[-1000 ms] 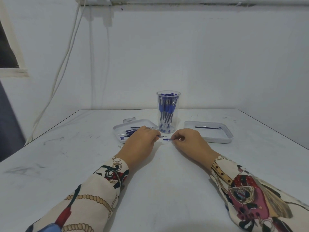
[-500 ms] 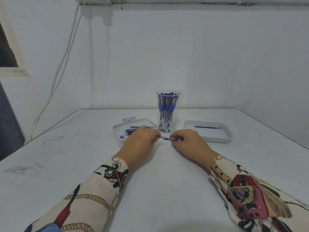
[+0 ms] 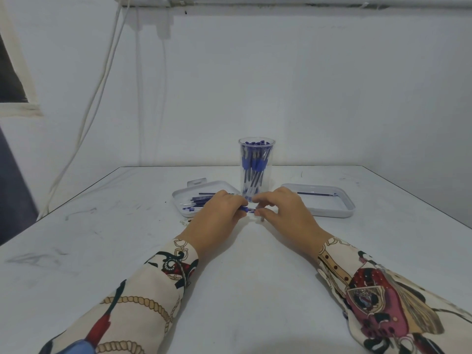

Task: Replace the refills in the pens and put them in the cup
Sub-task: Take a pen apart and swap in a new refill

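Observation:
A clear cup [image 3: 256, 169] full of blue-capped pens stands at the middle of the white table [image 3: 127, 251]. Just in front of it my left hand [image 3: 217, 218] grips a pen [image 3: 247, 209], most of it hidden in my fist, only its blue end showing. My right hand [image 3: 286, 215] is right beside that end, thumb and forefinger curved towards it; whether they touch it I cannot tell. Left of the cup, a white tray [image 3: 181, 200] holds several pens and refills. Right of the cup, a second white tray [image 3: 342, 210] holds one dark refill [image 3: 315, 193].
The table's back edge meets a white wall, with cables hanging down at the left. A few small specks lie on the table by the left tray's front corner.
My hands have drawn together and the blue pen piece my right fingers held a second ago now sits at the end of the pen in my left hand. My right fingers have loosened.

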A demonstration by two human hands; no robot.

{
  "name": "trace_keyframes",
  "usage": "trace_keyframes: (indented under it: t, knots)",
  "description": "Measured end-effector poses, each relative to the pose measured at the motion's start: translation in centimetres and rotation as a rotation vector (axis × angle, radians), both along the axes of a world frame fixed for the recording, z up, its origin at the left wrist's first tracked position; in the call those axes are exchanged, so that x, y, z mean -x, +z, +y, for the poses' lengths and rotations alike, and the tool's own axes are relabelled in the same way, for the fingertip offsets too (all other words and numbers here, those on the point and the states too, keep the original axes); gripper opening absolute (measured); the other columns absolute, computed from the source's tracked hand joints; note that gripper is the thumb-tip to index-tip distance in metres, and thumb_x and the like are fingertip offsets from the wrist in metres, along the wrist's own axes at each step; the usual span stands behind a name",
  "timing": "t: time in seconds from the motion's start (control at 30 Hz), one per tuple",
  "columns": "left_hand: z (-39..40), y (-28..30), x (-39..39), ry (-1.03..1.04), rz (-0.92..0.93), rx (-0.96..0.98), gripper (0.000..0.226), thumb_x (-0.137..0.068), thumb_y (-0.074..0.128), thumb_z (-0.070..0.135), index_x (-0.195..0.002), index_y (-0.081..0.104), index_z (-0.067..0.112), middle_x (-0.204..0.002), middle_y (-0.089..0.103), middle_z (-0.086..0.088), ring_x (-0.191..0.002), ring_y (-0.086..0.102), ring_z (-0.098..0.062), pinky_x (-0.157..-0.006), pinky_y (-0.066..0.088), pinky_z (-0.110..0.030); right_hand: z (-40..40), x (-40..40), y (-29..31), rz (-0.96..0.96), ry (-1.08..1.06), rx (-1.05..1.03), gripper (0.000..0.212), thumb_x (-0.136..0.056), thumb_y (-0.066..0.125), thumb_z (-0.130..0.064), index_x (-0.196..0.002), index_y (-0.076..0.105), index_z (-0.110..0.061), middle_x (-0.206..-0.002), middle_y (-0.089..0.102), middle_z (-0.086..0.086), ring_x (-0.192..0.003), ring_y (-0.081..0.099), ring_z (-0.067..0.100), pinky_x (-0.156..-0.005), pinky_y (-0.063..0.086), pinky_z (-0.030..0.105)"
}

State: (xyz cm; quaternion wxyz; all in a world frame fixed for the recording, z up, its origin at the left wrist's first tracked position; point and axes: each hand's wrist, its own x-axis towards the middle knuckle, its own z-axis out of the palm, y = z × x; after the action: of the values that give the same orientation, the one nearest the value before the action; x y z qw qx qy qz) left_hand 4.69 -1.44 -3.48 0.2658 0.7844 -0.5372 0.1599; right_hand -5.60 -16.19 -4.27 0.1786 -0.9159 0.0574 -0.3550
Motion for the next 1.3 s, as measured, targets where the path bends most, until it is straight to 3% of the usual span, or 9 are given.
trace_keyframes:
  t: [0.17, 0.27, 0.4, 0.6, 0.83, 1.1, 1.3]
  knots:
    - [0.0, 0.1, -0.4, -0.003, -0.037, -0.007, 0.021, -0.093, 0.051, 0.012, -0.111, 0.062, 0.011, -0.107, 0.062, -0.004, -0.098, 0.046, -0.017, -0.079, 0.029, -0.02, -0.7, 0.2, 0.1, -0.027, 0.007, 0.133, 0.015, -0.084, 0.069, -0.014, -0.097, 0.076, -0.017, -0.089, 0.072, -0.002, -0.086, 0.056, 0.021, -0.078, 0.046, 0.043]
    - [0.4, 0.1, -0.7, -0.004, -0.087, 0.046, 0.02, -0.091, 0.055, 0.013, -0.109, 0.065, 0.01, -0.105, 0.065, -0.006, -0.096, 0.051, -0.022, -0.083, 0.038, -0.028, -1.0, 0.4, 0.3, -0.024, -0.028, 0.131, 0.014, -0.087, 0.066, -0.016, -0.097, 0.076, -0.02, -0.09, 0.068, -0.008, -0.089, 0.052, 0.015, -0.084, 0.042, 0.039]
    - [0.9, 0.1, -0.9, 0.044, -0.166, 0.097, 0.019, -0.087, 0.062, 0.014, -0.105, 0.068, 0.013, -0.091, 0.068, -0.006, -0.081, 0.057, -0.027, -0.071, 0.048, -0.042, -1.2, 0.5, 0.5, -0.005, -0.042, 0.106, 0.012, -0.089, 0.065, -0.028, -0.096, 0.074, -0.027, -0.088, 0.058, -0.019, -0.093, 0.047, 0.007, -0.088, 0.034, 0.032]
    - [1.2, 0.3, -1.1, 0.054, -0.205, 0.134, 0.017, -0.083, 0.067, 0.011, -0.099, 0.071, 0.013, -0.084, 0.069, -0.007, -0.076, 0.058, -0.028, -0.067, 0.05, -0.044, -1.7, 0.5, 0.5, -0.018, -0.07, 0.216, 0.012, -0.085, 0.07, -0.019, -0.095, 0.077, -0.02, -0.086, 0.071, -0.002, -0.086, 0.058, 0.022, -0.077, 0.039, 0.036]
    - [1.8, 0.5, -2.5, 0.097, -0.15, 0.169, 0.015, -0.088, 0.061, 0.014, -0.098, 0.072, 0.015, -0.084, 0.068, -0.005, -0.079, 0.055, -0.028, -0.071, 0.045, -0.04, -3.3, 1.2, 1.3, 0.019, -0.238, 0.186, 0.015, -0.092, 0.06, -0.022, -0.096, 0.075, -0.022, -0.096, 0.068, -0.006, -0.098, 0.05, 0.019, -0.077, 0.019, 0.028]
    - [3.0, 1.5, -4.3, 0.192, -0.14, 0.223, 0.017, -0.086, 0.062, 0.007, -0.097, 0.073, 0.014, -0.088, 0.068, -0.006, -0.08, 0.055, -0.031, -0.075, 0.038, -0.039, -4.8, 1.4, 2.3, 0.084, -0.435, 0.133, 0.019, -0.095, 0.056, -0.023, -0.099, 0.074, -0.022, -0.098, 0.065, 0.001, -0.098, 0.05, 0.024, -0.079, 0.032, 0.035]
    - [3.9, 2.1, -5.2, 0.189, -0.119, 0.27, 0.018, -0.085, 0.064, 0.006, -0.098, 0.072, 0.012, -0.089, 0.069, -0.006, -0.083, 0.056, -0.03, -0.079, 0.038, -0.041, -2.2, -2.0, 2.9, 0.197, -0.35, 0.196, 0.023, -0.095, 0.052, -0.019, -0.107, 0.072, -0.019, -0.1, 0.06, 0.003, -0.09, 0.057, 0.024, -0.072, 0.038, 0.031]
